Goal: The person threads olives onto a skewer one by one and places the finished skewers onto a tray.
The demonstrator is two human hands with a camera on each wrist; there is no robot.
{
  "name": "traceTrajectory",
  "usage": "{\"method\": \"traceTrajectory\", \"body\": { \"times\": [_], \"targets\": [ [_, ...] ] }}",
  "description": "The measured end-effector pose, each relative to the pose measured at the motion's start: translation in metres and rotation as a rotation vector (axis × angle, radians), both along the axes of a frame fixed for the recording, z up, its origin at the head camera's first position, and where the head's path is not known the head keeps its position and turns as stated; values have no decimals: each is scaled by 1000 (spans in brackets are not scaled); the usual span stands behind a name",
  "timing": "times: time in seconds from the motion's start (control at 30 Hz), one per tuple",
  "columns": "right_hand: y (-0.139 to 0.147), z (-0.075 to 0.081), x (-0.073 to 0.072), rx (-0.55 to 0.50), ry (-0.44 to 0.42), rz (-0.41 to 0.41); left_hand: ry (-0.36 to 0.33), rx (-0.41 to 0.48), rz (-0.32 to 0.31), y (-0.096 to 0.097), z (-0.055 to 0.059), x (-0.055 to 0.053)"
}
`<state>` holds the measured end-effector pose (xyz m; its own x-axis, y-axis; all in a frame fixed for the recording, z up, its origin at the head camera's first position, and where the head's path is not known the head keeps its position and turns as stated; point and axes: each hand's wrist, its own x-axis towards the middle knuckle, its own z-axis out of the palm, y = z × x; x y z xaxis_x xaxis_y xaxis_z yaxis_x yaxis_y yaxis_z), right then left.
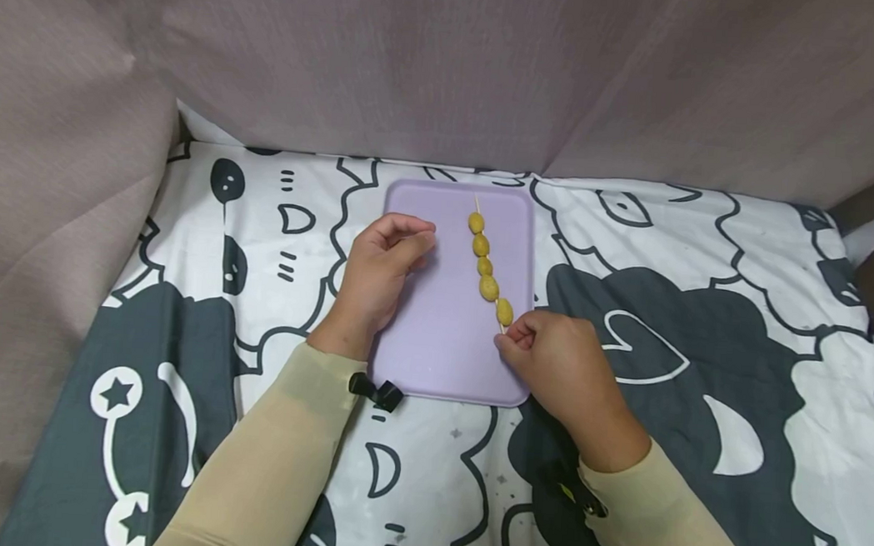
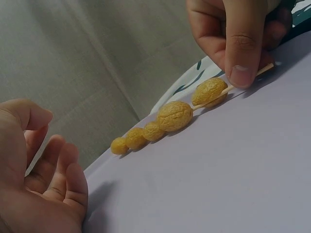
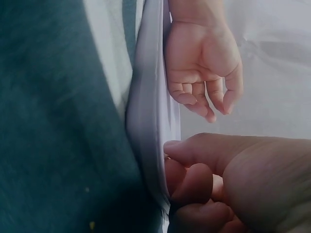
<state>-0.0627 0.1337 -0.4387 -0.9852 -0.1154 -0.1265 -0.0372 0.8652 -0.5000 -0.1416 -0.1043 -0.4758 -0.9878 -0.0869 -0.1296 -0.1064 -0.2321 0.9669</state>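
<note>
On the lilac tray (image 1: 435, 352) lies a skewer (image 1: 488, 288), its thin pale stick threaded through several wrinkled yellow balls. My right hand (image 1: 568, 366) pinches the stick's near end between thumb and fingers, just below the last ball. In the left wrist view the thumb of the right hand (image 2: 243, 46) presses on the stick (image 2: 264, 69), and a small gap parts the two nearest balls. My left hand (image 1: 387, 263) hovers over the tray's left side, fingers loosely bent and holding nothing. The right wrist view hides the balls.
A black-and-white cartoon-print cloth (image 1: 285, 297) covers the surface beneath the tray. Grey-brown fabric (image 1: 450, 65) hangs behind it and down the left side. Black straps (image 1: 377, 390) are at the sleeve cuffs.
</note>
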Motion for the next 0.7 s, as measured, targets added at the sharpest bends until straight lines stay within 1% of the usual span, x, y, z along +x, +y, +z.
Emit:
{"method": "traceTrajectory", "body": {
  "times": [0.13,0.23,0.3,0.53,0.7],
  "targets": [
    [2,2,-1,-17,-29,-5,-1,-3,1,0,0,0],
    [5,4,-1,-36,-15,-5,-2,3,3,0,0,0],
    [8,5,-1,-50,23,3,-4,10,5,0,0,0],
    [18,8,-4,-91,209,38,-19,52,24,0,-1,0],
    [24,10,-9,-81,331,69,-21,57,34,-1,2,1]
  ]
}}
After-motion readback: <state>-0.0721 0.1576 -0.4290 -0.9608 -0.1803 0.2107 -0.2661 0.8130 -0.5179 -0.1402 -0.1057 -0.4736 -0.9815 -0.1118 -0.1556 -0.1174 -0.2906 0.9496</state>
